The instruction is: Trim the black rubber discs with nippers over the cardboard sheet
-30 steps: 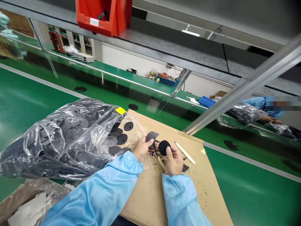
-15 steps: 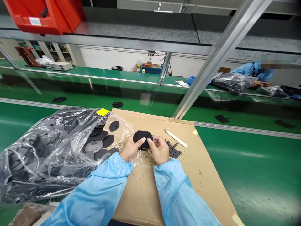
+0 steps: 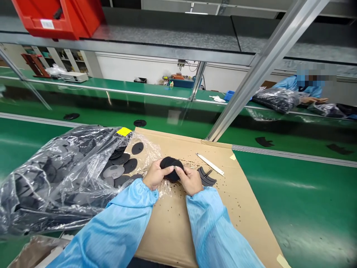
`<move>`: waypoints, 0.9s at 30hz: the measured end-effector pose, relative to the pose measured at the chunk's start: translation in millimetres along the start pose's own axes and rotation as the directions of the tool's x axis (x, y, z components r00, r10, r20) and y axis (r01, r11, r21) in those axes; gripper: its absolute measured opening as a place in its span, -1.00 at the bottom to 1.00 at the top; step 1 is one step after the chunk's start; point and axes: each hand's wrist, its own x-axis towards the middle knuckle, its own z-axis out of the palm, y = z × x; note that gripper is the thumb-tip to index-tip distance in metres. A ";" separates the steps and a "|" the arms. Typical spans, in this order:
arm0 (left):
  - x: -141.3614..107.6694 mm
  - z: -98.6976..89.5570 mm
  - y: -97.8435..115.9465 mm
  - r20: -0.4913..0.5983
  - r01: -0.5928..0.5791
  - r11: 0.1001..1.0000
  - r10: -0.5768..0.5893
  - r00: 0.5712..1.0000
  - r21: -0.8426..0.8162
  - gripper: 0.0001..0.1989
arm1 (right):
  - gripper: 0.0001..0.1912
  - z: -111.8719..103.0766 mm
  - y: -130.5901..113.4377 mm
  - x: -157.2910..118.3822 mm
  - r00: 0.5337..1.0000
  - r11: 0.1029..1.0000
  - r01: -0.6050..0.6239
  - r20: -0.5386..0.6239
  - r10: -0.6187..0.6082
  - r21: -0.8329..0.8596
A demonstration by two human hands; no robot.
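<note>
Blk disc (image 3: 172, 168), btwn L hand (image 3: 156, 175), R hand (image 3: 191, 180)

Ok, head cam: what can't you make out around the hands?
Head view only:
- black piece between the left hand and right hand: fingers hide most of it
- discs in the clear plastic bag: film glare blurs them, count unclear
- grey disc: marking too small to read
- dark specks on the cardboard sheet: too small to identify
- brown wrapping: cut off by bottom edge

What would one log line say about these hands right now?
left hand: holds black disc | right hand: holds same disc | beside: plastic bag of discs | under: cardboard sheet
</note>
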 end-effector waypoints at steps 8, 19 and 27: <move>1.9 1.5 0.8 -0.051 0.008 0.992 -0.015 0.999 -0.122 -0.42 | -0.53 9.6 -0.9 -3.5 0.991 0.995 0.044 -0.130 -0.032 0.094; 0.7 -0.1 4.5 0.067 0.230 0.967 -0.224 0.972 -0.107 -0.38 | -0.80 10.7 -12.9 -9.6 0.869 0.888 0.460 -0.204 -0.451 -0.006; -3.0 -5.0 -0.5 0.173 0.217 0.976 -0.209 0.962 -0.025 -0.37 | -0.79 10.3 -21.1 -10.5 0.769 0.805 0.572 -0.238 -0.593 -0.156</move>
